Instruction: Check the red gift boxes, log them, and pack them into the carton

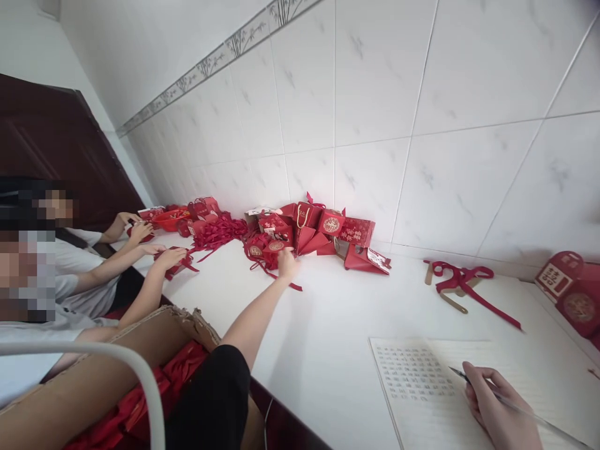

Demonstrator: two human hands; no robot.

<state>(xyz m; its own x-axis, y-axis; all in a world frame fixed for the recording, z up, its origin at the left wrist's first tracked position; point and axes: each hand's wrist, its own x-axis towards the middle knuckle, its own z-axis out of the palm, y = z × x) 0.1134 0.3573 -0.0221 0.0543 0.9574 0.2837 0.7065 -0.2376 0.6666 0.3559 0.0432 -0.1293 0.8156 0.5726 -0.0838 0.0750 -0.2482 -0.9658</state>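
My right hand is closed around a pen, its tip just over an open notebook. Rows of handwriting fill the upper left of the page. Far across the table, my left hand reaches to the front of a pile of red gift boxes. Its fingers are bent beside a small box with a round gold emblem; what lies between them is hidden. A dark red ribbon trails out near that hand.
More red ribbon and gold strips lie right of the pile. Red boxes stand at the far right. Co-workers on the left handle red boxes near a ribbon heap. A cardboard carton holding red items stands beside the table.
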